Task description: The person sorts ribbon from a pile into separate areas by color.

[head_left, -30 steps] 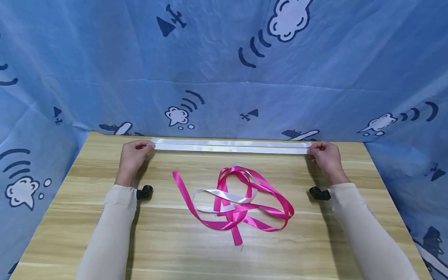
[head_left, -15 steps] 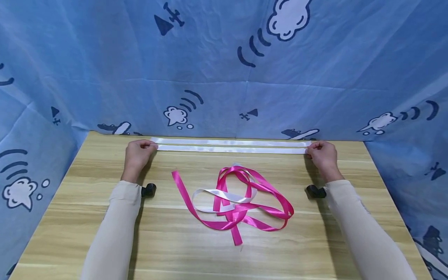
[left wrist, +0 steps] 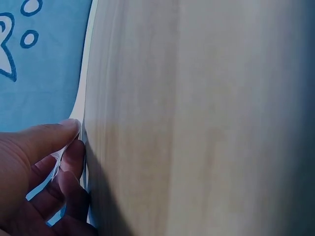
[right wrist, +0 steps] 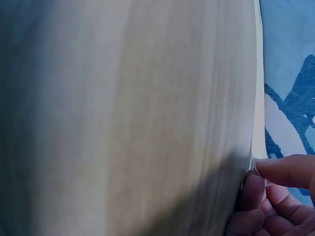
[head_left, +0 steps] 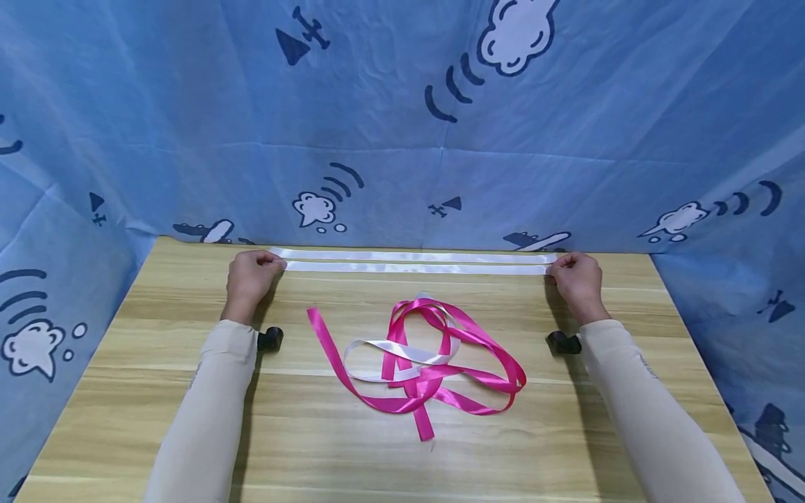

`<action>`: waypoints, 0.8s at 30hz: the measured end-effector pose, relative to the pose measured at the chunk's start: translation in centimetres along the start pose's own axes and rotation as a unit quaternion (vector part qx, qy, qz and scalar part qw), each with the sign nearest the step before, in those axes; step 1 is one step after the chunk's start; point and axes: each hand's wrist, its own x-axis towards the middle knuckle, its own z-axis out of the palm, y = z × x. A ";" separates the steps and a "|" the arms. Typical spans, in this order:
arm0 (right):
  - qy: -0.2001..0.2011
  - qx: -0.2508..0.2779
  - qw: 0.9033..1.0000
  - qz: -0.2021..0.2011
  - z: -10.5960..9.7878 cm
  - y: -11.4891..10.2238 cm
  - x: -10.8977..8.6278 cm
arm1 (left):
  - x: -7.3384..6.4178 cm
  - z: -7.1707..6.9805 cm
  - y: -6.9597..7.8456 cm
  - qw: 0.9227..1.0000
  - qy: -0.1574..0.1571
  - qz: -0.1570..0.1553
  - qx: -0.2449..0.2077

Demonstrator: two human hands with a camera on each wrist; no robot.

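Observation:
Two white satin ribbons run side by side along the back of the table in the head view. My left hand (head_left: 247,281) pinches the left end of the nearer white ribbon (head_left: 415,267) between thumb and fingers. At its other end, my right hand (head_left: 577,281) pinches it the same way, so the strip is straight between them. Just behind lies the farther white ribbon (head_left: 402,256), parallel to it. In the left wrist view, a frayed ribbon end (left wrist: 55,169) sticks out from between the thumb and fingers. The right wrist view shows the right thumb (right wrist: 285,169) against the curled fingers.
A loose tangle of pink ribbon (head_left: 327,347) and white ribbon (head_left: 383,344) lies mid-table between the forearms. Blue printed cloth (head_left: 377,126) hangs behind the wooden table (head_left: 339,461) and at both sides. Black wrist cameras (head_left: 270,339) sit at the cuffs.
Both hands have shifted slightly inward, the left one to the right and the right one to the left, keeping their pinch on the nearer ribbon. The tangle has stayed put.

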 end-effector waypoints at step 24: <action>-0.015 0.072 0.997 0.020 -1.1 0.8 -0.2 | -0.4 -1.1 -0.3 1.000 0.000 0.014 -0.017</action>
